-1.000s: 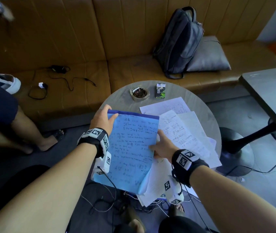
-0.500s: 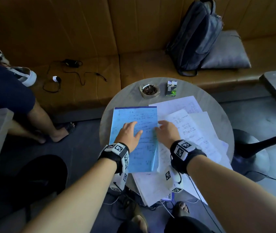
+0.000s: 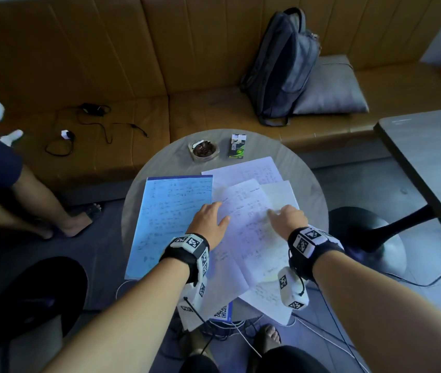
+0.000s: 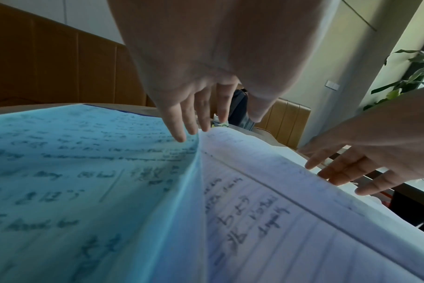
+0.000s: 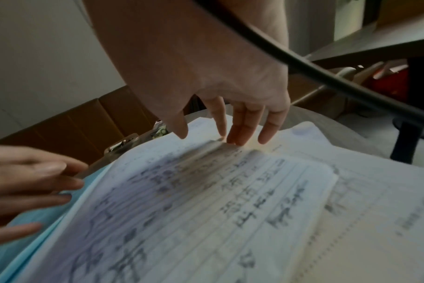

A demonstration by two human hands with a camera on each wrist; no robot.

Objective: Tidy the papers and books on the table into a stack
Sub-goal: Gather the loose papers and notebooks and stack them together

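Centrally, round grey table [image 3: 160,162] carrying the papers. Blue handwritten sheet [image 3: 171,219] flat on table's left half, near end overhanging the edge. Just right of it, loose pile of white sheets [image 3: 243,170], overlapping and fanned at differing angles, not yet squared; topmost a lined handwritten page [image 3: 249,227], lying askew, its left edge overlapping the blue sheet's right edge.

Left hand [image 3: 210,220] at the seam between blue sheet and lined page. From the left wrist view, fingers [image 4: 177,124] straight, slightly spread, pointing down; tips touching paper along that seam, gripping nothing. Lined page [image 4: 266,191] bowed upward beside them.

Right hand [image 3: 288,218] on lined page's right edge. From the right wrist view, fingers [image 5: 245,126] extended, close together, tips pressing where page [image 5: 194,201] meets the sheet beneath; paper rippled there. Thumb held apart. Nothing pinched, as far as visible.

Far rim of table: ashtray [image 3: 203,149] with dark contents, small green-and-white carton [image 3: 237,146] standing just beside it, both apart from the papers.

Behind: brown sofa [image 3: 106,63] with dark backpack [image 3: 283,65] leaning on grey cushion [image 3: 332,90]; black cables [image 3: 87,130] on the seat. Second person's legs [image 3: 33,205] at left.
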